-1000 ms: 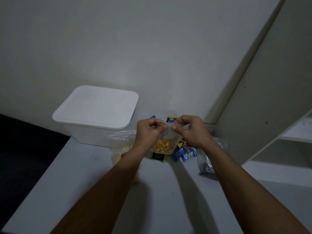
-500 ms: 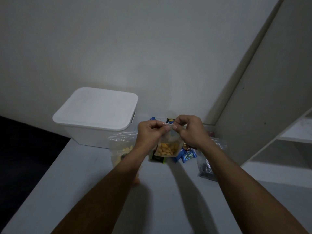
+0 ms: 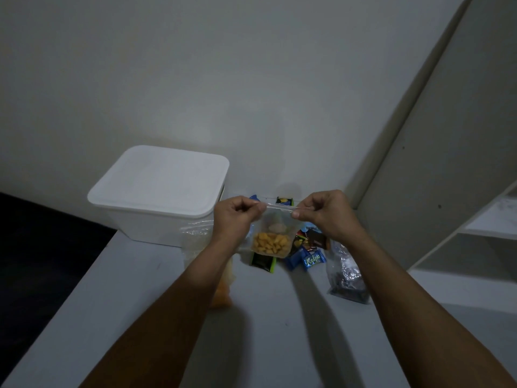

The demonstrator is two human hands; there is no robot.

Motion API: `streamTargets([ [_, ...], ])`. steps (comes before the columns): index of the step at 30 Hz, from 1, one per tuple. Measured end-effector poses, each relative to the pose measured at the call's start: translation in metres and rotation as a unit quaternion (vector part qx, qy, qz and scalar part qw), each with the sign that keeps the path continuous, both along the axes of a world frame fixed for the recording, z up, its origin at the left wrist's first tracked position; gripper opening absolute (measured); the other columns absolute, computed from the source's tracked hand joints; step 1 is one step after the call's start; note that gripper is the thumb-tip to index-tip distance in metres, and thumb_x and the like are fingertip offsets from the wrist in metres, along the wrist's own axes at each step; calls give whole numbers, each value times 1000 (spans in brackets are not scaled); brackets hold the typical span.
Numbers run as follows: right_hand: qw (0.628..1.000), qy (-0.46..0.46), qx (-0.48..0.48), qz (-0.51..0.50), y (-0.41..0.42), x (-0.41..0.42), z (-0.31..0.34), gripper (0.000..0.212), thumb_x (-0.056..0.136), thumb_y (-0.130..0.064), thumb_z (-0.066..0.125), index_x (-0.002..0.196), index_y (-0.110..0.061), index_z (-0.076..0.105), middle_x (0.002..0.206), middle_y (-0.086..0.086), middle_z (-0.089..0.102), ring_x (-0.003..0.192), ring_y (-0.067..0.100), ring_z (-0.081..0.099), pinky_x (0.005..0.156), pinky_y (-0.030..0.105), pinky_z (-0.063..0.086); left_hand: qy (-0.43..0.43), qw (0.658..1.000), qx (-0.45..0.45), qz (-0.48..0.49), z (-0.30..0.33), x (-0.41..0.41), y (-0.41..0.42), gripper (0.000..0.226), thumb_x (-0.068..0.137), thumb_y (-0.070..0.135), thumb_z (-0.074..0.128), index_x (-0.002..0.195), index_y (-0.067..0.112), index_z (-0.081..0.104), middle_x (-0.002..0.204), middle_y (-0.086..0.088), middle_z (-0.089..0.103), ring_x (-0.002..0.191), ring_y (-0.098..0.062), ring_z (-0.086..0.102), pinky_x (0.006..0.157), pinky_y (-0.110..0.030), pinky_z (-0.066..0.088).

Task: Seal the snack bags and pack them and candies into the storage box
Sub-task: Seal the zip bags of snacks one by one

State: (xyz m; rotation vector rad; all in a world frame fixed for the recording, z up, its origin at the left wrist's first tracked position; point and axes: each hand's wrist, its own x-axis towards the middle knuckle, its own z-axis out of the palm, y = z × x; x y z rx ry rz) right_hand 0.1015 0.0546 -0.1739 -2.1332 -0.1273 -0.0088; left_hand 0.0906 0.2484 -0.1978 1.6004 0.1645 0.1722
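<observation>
At the far left, a dark area borders the edge of the pale worktop (image 3: 134, 317). A white storage box (image 3: 156, 208) stands at the rear left of the worktop, against the wall, with its lid (image 3: 159, 177) fitted on top.

Just right of the box, a clear bag (image 3: 195, 239) lies on the worktop; orange contents show at its near end, and the left forearm partly covers it.

The left hand (image 3: 235, 217) is raised above the worktop, fingers curled, with thumb and forefinger pinched on the left end of the top strip of a small clear snack bag (image 3: 272, 233). The bag hangs below both hands, clear of the worktop. Its lower part holds yellow-orange snack pieces; the upper part is mostly empty. The top strip is stretched level between the two hands. Whether the strip is fully pressed shut cannot be told.

Behind and below the hanging bag, wrapped candies (image 3: 305, 250) lie in a loose pile on the worktop: a dark wrapper with a green edge, dark brown wrappers, and blue wrappers nearest the camera.

The right hand (image 3: 327, 214) is pinched on the right end of the same strip, thumb underneath and forefinger on top.

Right of the candies, a second clear bag (image 3: 347, 275) with dark contents lies on the worktop beside the right forearm. White shelves (image 3: 481, 228) stand at the far right.
</observation>
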Motion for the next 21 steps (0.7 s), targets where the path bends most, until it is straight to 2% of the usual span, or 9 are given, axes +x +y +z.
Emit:
streamTargets([
  [2, 1000, -7, -5, -11, 2, 0, 0, 13, 70, -20, 83, 75, -11, 74, 67, -6, 68, 59, 5, 60, 52, 15, 47, -1, 1000, 19, 12, -1, 0, 0, 7, 76, 10, 77, 82, 8, 73, 76, 2, 71, 67, 0, 65, 71, -21, 54],
  [3, 1000, -16, -13, -19, 4, 0, -1, 14, 70, -21, 83, 74, -11, 74, 66, -7, 67, 58, 3, 59, 51, 14, 44, -2, 999, 35, 37, -2, 0, -2, 13, 74, 15, 79, 85, 11, 72, 79, 3, 69, 69, 0, 63, 70, -19, 52],
  [6, 998, -44, -10, -46, 9, 1, -7, 13, 69, -22, 84, 72, -14, 75, 67, -4, 70, 61, 11, 64, 55, 23, 48, 18, 991, 52, 118, -3, -2, -11, 31, 72, 32, 81, 82, 11, 61, 75, 1, 59, 67, -9, 54, 62, -18, 46],
  [8, 997, -55, -2, -56, 10, 2, -11, 11, 69, -22, 84, 72, -16, 75, 69, -1, 72, 64, 16, 68, 58, 27, 52, 53, 995, 40, 78, -3, -2, -15, 37, 77, 38, 75, 74, 4, 61, 66, -3, 58, 59, -12, 54, 56, -20, 47],
  [10, 996, -62, -3, -59, 12, 1, -12, 11, 69, -22, 84, 73, -16, 76, 69, -1, 73, 65, 17, 69, 59, 29, 55, 93, 995, -9, 19, -1, -2, -18, 34, 82, 34, 71, 74, 1, 65, 64, -6, 61, 55, -14, 57, 56, -25, 51],
  [13, 996, -63, 1, -61, 14, 0, -14, 12, 68, -20, 85, 74, -14, 77, 67, -4, 71, 61, 12, 64, 58, 25, 53, 121, 990, -76, -5, 1, 1, -21, 20, 87, 20, 67, 78, 2, 68, 71, -10, 67, 61, -16, 61, 62, -28, 55],
  [15, 997, -57, 14, -48, 13, -2, -12, 13, 68, -18, 85, 76, -12, 76, 67, -6, 69, 59, 5, 60, 54, 16, 49, 123, 989, -80, 0, 0, 2, -21, 15, 87, 15, 66, 77, 5, 69, 75, -10, 69, 67, -17, 64, 67, -29, 56],
  [16, 998, -50, 25, -34, 13, -3, -11, 13, 68, -17, 85, 76, -11, 76, 69, -4, 70, 60, 4, 60, 54, 16, 50, 121, 990, -74, 3, -1, 3, -20, 14, 87, 14, 66, 75, 6, 69, 75, -10, 70, 69, -18, 65, 68, -30, 57],
  [21, 999, -1, 49, 2, 12, -2, -9, 10, 80, -18, 76, 84, -9, 76, 80, 6, 74, 70, 15, 68, 66, 29, 57, 104, 993, -52, -12, -4, -2, -20, 12, 88, 9, 64, 77, 7, 70, 74, -9, 70, 70, -17, 66, 64, -25, 55],
])
